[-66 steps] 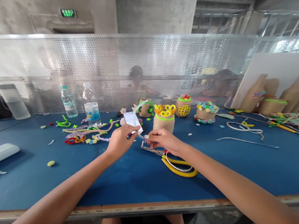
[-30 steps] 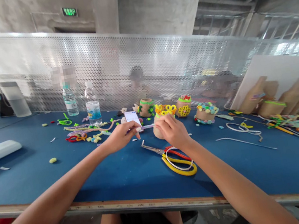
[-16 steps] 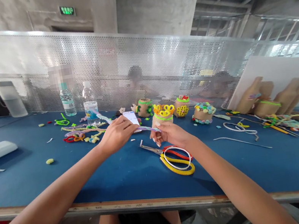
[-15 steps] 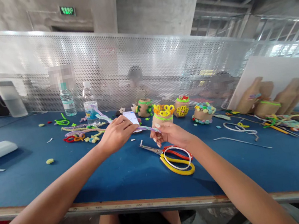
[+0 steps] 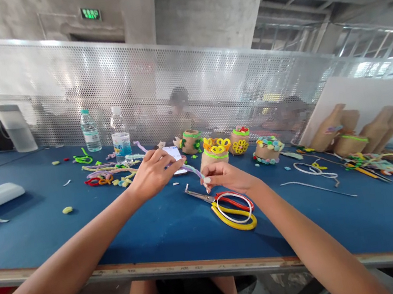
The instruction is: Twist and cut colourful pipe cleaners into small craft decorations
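Observation:
A purple and pale-green pipe cleaner strand (image 5: 192, 169) stretches between my two hands above the blue table. My left hand (image 5: 156, 172) is closed on it, and its far end sticks up behind the knuckles. Fingertips of my right hand (image 5: 225, 177) pinch the near end. Just below lie scissors (image 5: 234, 213) with one red and one yellow handle, and a white loop (image 5: 220, 210) rests over the handles. A phone (image 5: 172, 154) with a lit screen is behind my left hand. Close behind my right hand stands a jar (image 5: 215, 157) wrapped in brown cord with yellow loops on top.
More decorated jars (image 5: 240, 140) stand farther back. Two water bottles (image 5: 120, 135) and coloured pipe cleaners (image 5: 110, 175) are at left. At right, bottle-shaped pieces (image 5: 330, 128) lean on a white board, with loose cords (image 5: 378, 163) before them. A perforated metal screen (image 5: 126, 93) borders the table.
The right fingers have shifted slightly left and lower along the strand. The strand's far end has swung down and right. My left hand keeps its grip.

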Demonstrator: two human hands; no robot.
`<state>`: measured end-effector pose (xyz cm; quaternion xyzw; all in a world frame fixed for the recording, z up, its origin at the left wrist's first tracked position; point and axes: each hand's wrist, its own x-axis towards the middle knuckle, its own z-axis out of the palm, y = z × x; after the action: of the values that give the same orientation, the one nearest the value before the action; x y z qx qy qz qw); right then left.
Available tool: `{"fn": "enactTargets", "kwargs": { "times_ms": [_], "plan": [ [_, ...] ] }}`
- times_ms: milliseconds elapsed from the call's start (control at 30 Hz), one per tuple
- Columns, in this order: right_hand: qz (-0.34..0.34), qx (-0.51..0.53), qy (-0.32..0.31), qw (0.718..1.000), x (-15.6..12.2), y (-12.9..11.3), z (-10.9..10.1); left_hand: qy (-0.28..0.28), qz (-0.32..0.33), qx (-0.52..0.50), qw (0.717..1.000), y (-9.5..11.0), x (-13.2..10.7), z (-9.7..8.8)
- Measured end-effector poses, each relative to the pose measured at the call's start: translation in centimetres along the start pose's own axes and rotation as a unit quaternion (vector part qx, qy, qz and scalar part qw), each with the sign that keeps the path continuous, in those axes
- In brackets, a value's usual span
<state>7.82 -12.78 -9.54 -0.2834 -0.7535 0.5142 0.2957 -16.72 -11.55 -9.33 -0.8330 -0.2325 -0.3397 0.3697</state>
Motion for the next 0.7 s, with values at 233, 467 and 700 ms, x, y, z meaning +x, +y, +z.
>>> {"fn": "enactTargets", "kwargs": {
  "times_ms": [233,467,700],
  "plan": [
    [-0.056,-0.058,0.141,0.987,0.5,-0.1,0.2,-0.019,-0.038,0.009,0.999,0.2,0.3,-0.2],
    [-0.138,-0.311,0.264,0.903,1.0,0.3,0.9,-0.115,-0.097,-0.004,0.989,0.8,0.4,0.0],
    [-0.163,-0.363,0.28,0.874,1.1,0.5,2.0,-0.171,-0.063,0.055,0.982,1.0,0.2,0.5]
  ]
}}
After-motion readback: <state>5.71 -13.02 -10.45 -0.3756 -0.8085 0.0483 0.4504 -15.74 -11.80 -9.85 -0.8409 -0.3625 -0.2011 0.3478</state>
